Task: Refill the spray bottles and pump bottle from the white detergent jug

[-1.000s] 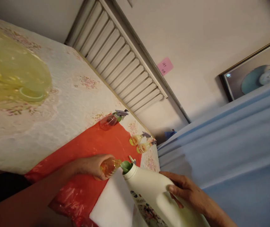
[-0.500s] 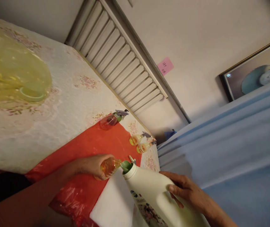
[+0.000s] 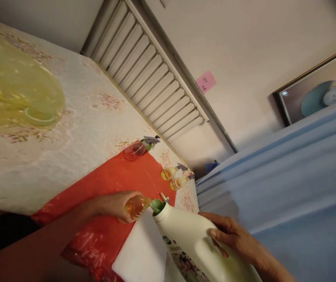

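Gripping a small amber bottle (image 3: 137, 206) over the red plastic sheet (image 3: 117, 184), the left hand (image 3: 116, 205) steadies it — mouth touching the green spout of a big white jug (image 3: 194, 244). The right hand (image 3: 232, 239) clasps that tilted jug's handle — three small spray bottles (image 3: 175, 178) stand farther along the tabletop (image 3: 76, 125).

setting: a home, lived-in room. floral lace tablecloth (image 3: 76, 129) across the left of the frame; white louvered shutter (image 3: 153, 78) at upper centre; pink sticky note (image 3: 205, 82) on the plain wall; framed picture (image 3: 315, 86) at upper right; blue drape (image 3: 288, 180) filling the lower right.
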Demonstrator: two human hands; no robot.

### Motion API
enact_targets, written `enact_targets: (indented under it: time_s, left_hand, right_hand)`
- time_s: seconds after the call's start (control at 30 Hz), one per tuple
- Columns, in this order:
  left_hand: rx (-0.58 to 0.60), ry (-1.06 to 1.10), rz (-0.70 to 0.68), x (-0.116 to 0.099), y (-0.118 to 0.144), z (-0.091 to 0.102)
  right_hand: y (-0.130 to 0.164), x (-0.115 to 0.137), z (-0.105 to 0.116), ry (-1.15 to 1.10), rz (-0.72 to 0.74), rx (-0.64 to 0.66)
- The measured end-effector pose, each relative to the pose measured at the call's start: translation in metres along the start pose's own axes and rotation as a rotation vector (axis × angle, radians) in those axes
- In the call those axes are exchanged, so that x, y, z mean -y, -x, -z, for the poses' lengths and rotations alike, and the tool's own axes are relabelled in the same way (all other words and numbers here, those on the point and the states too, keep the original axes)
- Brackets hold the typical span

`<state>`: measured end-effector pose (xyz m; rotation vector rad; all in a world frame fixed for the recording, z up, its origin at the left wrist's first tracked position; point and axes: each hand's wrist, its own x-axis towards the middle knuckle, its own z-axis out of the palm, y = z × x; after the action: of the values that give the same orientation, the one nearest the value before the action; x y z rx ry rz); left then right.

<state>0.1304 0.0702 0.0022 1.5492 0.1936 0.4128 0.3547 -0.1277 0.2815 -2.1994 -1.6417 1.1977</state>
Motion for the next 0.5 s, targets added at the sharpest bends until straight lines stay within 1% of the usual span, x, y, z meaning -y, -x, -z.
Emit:
enact_targets:
  time_s: [0.23,0.5]
  left_hand:
    - [0.022,0.019,-0.002,0.0009,-0.0006,0.0004]
    - [0.007,0.025,0.004,0.004,-0.0021,0.0009]
  right_hand:
    - [-0.0012,0.0021,-0.0004,-0.002,0.005,-0.001]
    - [-0.0006,-0.0004,0.0013,0.02,0.001,0.002]
